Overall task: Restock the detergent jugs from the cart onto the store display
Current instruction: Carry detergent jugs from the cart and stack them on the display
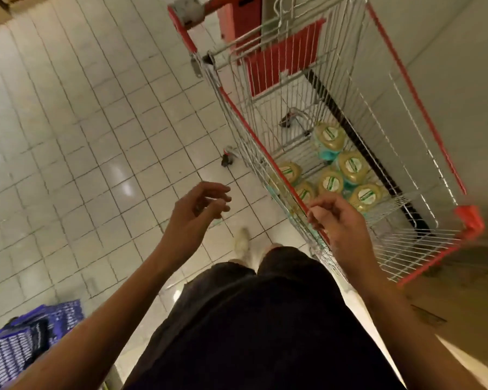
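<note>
Detergent jugs (pixel 330 182), at least 6 of them, stand upright and packed together on the wire bottom at the near end of the cart (pixel 469 218), right of centre in the frame. They stand cap up, probably so they can be lifted straight out, and none has reached a display, which is not in view. From the left, a purple plastic basket (pixel 26 339) sits in the lower left corner on the pale tiled floor (pixel 68 136), well apart from the cart. The left hand (pixel 195 215) hangs in the air at centre, over the tiles, with its fingers loosely curled and nothing in them. Just below it a light shoe (pixel 243 243) shows, blurred. The right hand (pixel 338 220) hovers at the cart's near red rim, directly in front of the jugs, with its fingers bent and relaxed and also empty. Whether it touches the rim cannot be told. Both arms are raised toward the cart, so a reach into it for the next jug looks like the step in hand. Each jug shows a yellowish top with a white label crossed by a green stripe, over a teal body, but the print is too blurred to read. At the top of the frame the cart's red seat flap (pixel 282 60) is folded up, and no writing on it can be made out.
</note>
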A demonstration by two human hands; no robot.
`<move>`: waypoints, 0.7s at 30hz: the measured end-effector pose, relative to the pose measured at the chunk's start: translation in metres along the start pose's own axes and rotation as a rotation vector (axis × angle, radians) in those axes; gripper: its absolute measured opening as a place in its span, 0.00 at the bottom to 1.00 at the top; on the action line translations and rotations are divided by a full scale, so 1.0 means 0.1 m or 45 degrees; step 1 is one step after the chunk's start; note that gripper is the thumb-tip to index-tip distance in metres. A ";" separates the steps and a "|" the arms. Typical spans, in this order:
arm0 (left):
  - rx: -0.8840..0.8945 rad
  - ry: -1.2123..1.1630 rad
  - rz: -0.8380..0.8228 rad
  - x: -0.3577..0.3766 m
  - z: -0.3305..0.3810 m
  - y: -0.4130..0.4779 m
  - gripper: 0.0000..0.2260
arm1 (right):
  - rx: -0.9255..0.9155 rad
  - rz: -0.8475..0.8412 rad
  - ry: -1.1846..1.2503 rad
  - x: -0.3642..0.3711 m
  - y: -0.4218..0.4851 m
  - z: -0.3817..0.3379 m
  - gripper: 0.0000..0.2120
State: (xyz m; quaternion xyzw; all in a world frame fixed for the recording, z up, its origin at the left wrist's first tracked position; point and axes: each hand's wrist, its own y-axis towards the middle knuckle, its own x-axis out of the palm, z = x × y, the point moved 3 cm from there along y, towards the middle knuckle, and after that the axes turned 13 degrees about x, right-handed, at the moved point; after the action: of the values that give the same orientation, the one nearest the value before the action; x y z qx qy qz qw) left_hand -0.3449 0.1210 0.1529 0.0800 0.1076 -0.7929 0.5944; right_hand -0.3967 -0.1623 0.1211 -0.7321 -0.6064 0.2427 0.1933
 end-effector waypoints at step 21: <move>-0.187 0.685 -0.993 1.98 -1.29 4.14 0.10 | 0.308 0.365 0.060 -0.89 3.51 -0.38 0.02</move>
State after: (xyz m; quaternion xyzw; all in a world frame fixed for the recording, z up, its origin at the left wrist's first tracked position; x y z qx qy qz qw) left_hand -0.0032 -0.1398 -0.0531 0.1939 0.3353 -0.8982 0.2077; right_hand -0.1082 -0.3159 -0.0403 -0.7880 -0.4577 0.3216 0.2573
